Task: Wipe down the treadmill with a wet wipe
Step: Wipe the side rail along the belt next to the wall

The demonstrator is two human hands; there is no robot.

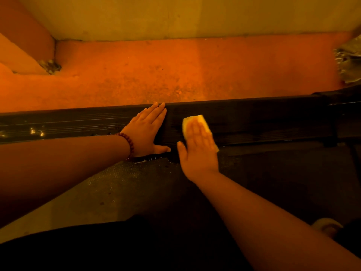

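Left hand [147, 132] lies palm-down on the long dark ribbed side rail of the treadmill [263, 122], fingers [158, 112] straight and together, thumb splayed toward the grey belt [136, 182]. A dark red bead bracelet [130, 146] circles that wrist. Right hand [197, 151], blurred, presses the pale folded wet wipe [195, 119] flat on the rail just beside it, fingers straight and close. Both forearms extend forward.

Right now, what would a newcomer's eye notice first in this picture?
The pale wet wipe stands out at centre, pressed flat under the right hand on the treadmill's dark side rail. The left hand, with a beaded bracelet, rests flat left of it. Behind the rail lies a bright orange floor.
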